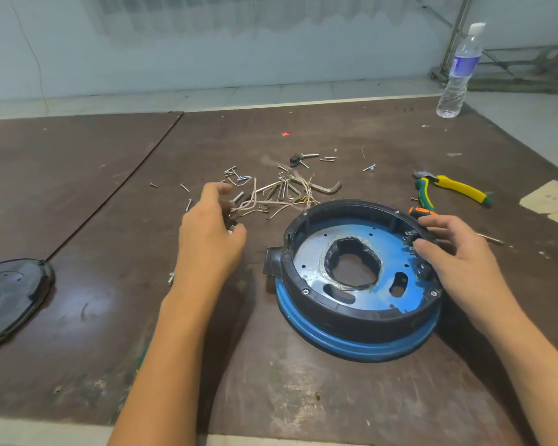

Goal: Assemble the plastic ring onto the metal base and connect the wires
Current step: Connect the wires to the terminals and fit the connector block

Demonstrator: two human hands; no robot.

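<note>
I'm looking down on the brown table [78, 188], and the black plastic ring [351, 313] sits on top of the blue metal base [351, 349], right of centre, with its tab pointing left. Through the ring I see the base's blue plate with a taped opening in the middle.

The right hand [454, 252] is on the ring's right side: thumb along the outside of the rim, index finger curled over onto the small terminals inside it, pinching that rim. The left hand [210, 233] hangs over the near end of the wires [280, 206], which lie in a loose tangle just behind the ring. Its fingers are half curled and there's something dark under the fingertips, but I can't tell whether it has hold of anything.

Screws [235, 175] are scattered around the tangle, a hex key [329, 188] lies at its right edge, and a lone bolt [171, 278] sits beside the left forearm. An orange-and-black screwdriver [420, 212] pokes out behind the right hand, with yellow-and-green pliers [454, 188] beyond it. Far right corner, a water bottle [460, 69] stands upright. A black cover [10, 294] lies at the left edge.
</note>
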